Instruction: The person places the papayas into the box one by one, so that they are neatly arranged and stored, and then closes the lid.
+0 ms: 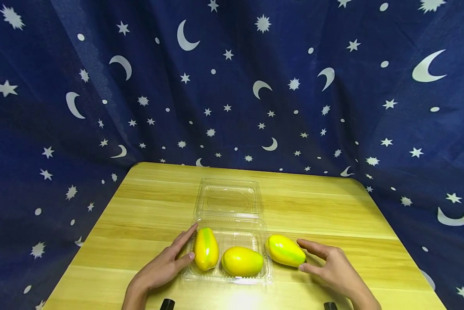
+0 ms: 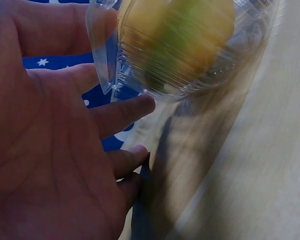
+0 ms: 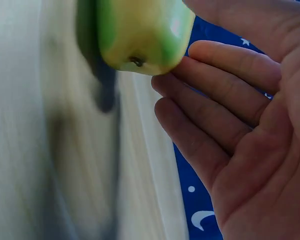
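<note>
A clear plastic clamshell container [image 1: 232,277] lies with its lid folded back on the wooden table. Two yellow-and-green papaya-like fruits are inside: an upright-pointing one [image 1: 206,249] at the left and a sideways one [image 1: 242,261] at the right. My left hand [image 1: 164,262] is at the container's left rim, fingers extended along it; the left wrist view shows the fingertips by the clear wall [image 2: 107,55]. Just outside the right wall lies a third papaya-like fruit [image 1: 285,251]. My right hand [image 1: 330,267] is beside its right end, fingers and thumb spread loosely around that end [image 3: 145,40].
The container's lid [image 1: 228,200] lies flat behind the base, toward the back of the table [image 1: 146,198]. A dark blue curtain [image 1: 232,86] with white moons and stars hangs behind and along the table's sides.
</note>
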The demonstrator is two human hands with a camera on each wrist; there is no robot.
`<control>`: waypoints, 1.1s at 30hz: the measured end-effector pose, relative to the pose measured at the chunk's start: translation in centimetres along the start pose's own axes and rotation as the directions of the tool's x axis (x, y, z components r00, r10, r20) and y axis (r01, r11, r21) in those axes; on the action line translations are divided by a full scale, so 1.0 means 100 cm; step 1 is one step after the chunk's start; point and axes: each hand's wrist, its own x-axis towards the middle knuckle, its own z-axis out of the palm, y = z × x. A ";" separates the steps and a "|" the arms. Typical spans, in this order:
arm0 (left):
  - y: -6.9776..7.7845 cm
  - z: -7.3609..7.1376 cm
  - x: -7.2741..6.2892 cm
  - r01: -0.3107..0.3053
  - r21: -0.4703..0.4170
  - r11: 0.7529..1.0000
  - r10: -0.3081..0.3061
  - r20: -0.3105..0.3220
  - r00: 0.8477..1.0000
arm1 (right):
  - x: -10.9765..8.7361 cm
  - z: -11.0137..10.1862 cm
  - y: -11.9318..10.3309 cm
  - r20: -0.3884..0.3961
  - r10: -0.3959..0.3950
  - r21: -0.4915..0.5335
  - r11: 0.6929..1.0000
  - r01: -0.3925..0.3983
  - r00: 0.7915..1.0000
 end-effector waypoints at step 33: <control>-0.001 0.000 0.000 -0.015 0.005 1.000 0.015 0.010 1.000 | -0.001 -0.009 -0.009 -0.050 -0.031 -0.108 0.994 0.025 0.998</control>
